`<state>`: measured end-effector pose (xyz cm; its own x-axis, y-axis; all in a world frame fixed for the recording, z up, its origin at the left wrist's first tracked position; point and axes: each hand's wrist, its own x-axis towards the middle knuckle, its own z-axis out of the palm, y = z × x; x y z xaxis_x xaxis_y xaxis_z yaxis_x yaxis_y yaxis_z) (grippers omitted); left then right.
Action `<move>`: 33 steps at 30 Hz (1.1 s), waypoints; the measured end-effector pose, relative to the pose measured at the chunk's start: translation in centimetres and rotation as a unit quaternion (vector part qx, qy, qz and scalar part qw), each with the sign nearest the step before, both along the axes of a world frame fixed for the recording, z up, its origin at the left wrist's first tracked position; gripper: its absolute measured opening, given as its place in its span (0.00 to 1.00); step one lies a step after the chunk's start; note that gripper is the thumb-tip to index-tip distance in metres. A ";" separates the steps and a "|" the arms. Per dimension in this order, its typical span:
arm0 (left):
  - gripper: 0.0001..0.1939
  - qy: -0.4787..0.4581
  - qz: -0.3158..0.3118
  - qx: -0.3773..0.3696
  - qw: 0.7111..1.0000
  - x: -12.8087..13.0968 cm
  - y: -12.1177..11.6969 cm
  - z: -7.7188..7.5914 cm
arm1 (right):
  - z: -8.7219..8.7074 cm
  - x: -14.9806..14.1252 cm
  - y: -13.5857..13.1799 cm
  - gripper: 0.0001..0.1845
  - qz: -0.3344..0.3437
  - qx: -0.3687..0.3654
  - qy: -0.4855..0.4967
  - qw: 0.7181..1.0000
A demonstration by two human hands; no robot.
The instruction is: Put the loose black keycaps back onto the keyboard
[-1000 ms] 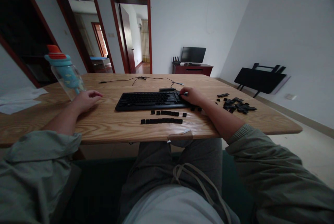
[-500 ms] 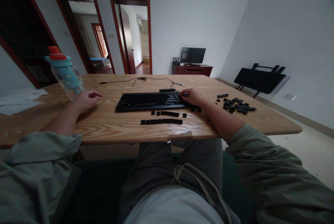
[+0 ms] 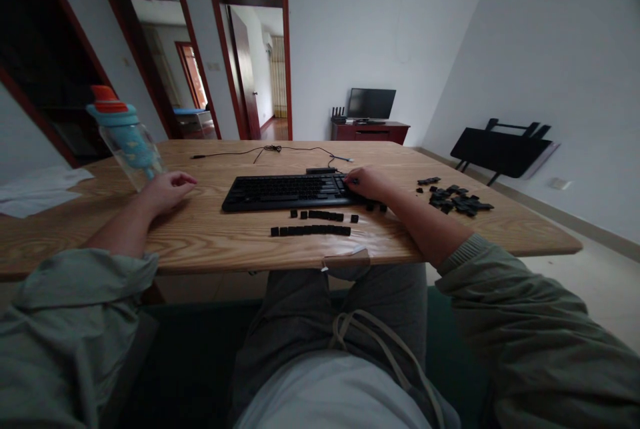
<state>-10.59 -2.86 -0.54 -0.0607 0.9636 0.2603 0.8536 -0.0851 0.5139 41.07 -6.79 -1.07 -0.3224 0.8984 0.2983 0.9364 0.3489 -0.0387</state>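
A black keyboard lies on the wooden table in front of me. Over its right end is my right hand, fingers pinched together against the number keys; whatever is between the fingertips is hidden. My left hand rests on the table left of the keyboard, beside the bottle, loosely curled with a gap between thumb and fingers, holding nothing. Two rows of loose black keycaps are lined up on the near side of the keyboard. Right of my right forearm lies a scattered pile of black keycaps.
A clear bottle with a red and teal lid stands at the left, near white paper. A thin black cable runs along the far side of the table. Brown tape sits at the near edge.
The view has shifted very slightly. My right hand stays at the keyboard's right end with a small finger movement; my left hand has not moved.
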 end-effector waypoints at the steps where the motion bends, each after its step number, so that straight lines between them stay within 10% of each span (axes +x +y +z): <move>1: 0.22 0.001 0.001 -0.002 1.000 0.1 -0.1 0.1 | 0.1 -0.1 -0.1 0.16 0.006 0.004 -0.011 1.000; 16: 0.19 -0.001 0.007 0.001 1.000 1.1 -1.1 0.8 | -0.6 0.5 -0.3 0.14 -0.068 -0.006 0.106 0.992; 33: 0.20 0.007 -0.008 0.010 1.000 0.3 -0.4 0.3 | -0.2 0.0 -0.8 0.18 -0.025 -0.002 0.013 1.000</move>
<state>-10.27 -3.25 -0.28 -0.0413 0.9590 0.2803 0.8588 -0.1093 0.5006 41.07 -7.58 -1.23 -0.2684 0.9146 0.3025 0.9516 0.3006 -0.0645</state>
